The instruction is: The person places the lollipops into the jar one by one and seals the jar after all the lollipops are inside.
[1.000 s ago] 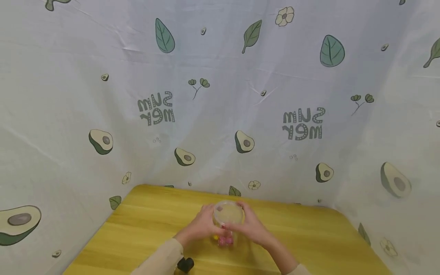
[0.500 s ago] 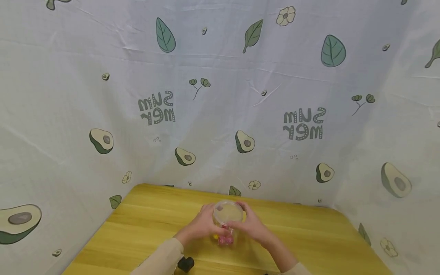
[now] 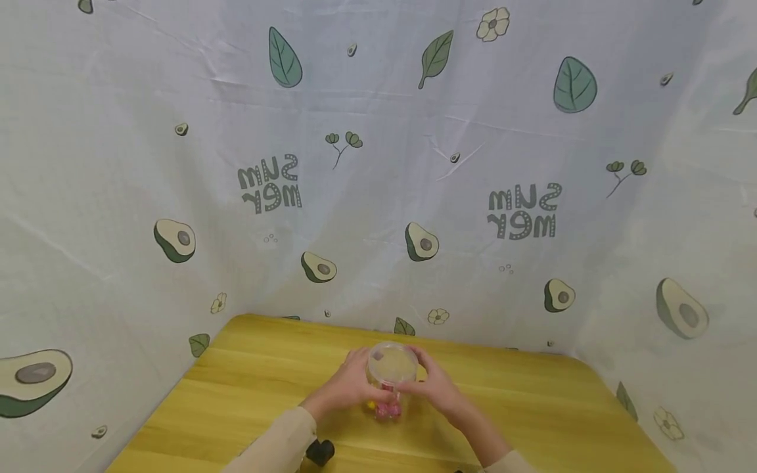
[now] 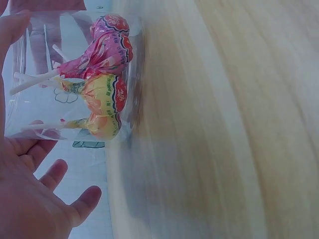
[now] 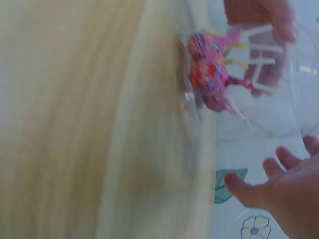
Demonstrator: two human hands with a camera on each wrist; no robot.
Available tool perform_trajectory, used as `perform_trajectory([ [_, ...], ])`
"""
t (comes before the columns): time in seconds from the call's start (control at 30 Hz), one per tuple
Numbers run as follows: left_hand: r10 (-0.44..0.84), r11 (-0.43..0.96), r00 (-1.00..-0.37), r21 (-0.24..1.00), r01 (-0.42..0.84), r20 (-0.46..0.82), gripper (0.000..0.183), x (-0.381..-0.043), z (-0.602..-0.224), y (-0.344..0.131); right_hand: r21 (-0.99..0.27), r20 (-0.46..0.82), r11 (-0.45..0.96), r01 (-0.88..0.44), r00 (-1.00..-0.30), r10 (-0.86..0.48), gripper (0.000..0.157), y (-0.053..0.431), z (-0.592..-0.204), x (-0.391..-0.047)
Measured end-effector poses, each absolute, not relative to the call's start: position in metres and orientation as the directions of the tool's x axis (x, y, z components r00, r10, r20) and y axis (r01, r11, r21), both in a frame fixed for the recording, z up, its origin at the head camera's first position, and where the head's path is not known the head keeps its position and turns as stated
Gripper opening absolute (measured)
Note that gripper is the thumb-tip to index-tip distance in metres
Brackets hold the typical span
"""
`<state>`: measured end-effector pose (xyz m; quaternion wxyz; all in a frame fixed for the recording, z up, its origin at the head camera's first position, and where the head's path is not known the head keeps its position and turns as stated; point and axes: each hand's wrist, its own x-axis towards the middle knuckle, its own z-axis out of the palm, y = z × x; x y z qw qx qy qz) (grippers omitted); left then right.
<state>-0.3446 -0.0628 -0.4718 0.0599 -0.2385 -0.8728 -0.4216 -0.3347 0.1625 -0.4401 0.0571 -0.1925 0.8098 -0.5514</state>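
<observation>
A clear plastic jar with a round, see-through top stands upright on the wooden tabletop, between both hands. Inside it, wrapped lollipops lie heads down: pink ones and yellow ones, their white sticks pointing up. My left hand grips the jar from the left, thumb across the front, with its last fingers spread free in the left wrist view. From the right, my right hand holds the jar near its top rim, thumb in front and fingers behind. Its thumb and index finger fall outside the right wrist view.
The yellow wood-grain table extends to both sides of the hands. A pale curtain printed with avocados and leaves hangs behind and beside it. A black device sits at the left wrist.
Both hands keep their places on the jar. The right thumb has shifted slightly upward along the jar's front; the head view has tilted down a little.
</observation>
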Motion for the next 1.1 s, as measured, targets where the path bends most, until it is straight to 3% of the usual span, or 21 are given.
perform_trajectory([
  [0.17, 0.362, 0.535, -0.878, 0.702, 0.47, 0.312, 0.088, -0.345, -0.47, -0.063, -0.918, 0.134, 0.296, -0.264, -0.908, -0.397, 0.095, 0.161, -0.443, -0.338],
  [0.4, 0.373, 0.533, -0.872, 0.697, 0.48, 0.316, 0.087, -0.346, -0.471, -0.064, -0.913, 0.116, 0.321, -0.252, -0.915, -0.387, 0.084, 0.161, -0.44, -0.342],
  [0.6, 0.378, 0.512, -0.861, 0.699, 0.5, 0.34, 0.086, -0.345, -0.467, -0.066, -0.862, 0.159, 0.399, -0.312, -0.915, -0.372, 0.1, 0.154, -0.435, -0.338],
  [0.73, 0.373, 0.498, -0.87, 0.722, 0.48, 0.321, 0.083, -0.346, -0.471, -0.066, -0.892, 0.118, 0.353, -0.282, -0.899, -0.421, 0.089, 0.16, -0.434, -0.34],
  [0.87, 0.37, 0.499, -0.879, 0.734, 0.461, 0.301, 0.081, -0.345, -0.475, -0.066, -0.887, 0.145, 0.364, -0.283, -0.921, -0.362, 0.08, 0.157, -0.438, -0.337],
  [1.0, 0.358, 0.514, -0.888, 0.732, 0.446, 0.29, 0.085, -0.344, -0.473, -0.065, -0.831, 0.206, 0.444, -0.335, -0.927, -0.314, 0.089, 0.155, -0.438, -0.335],
  [1.1, 0.357, 0.519, -0.887, 0.727, 0.449, 0.293, 0.086, -0.344, -0.471, -0.064, -0.832, 0.177, 0.434, -0.346, -0.906, -0.384, 0.093, 0.161, -0.434, -0.338],
])
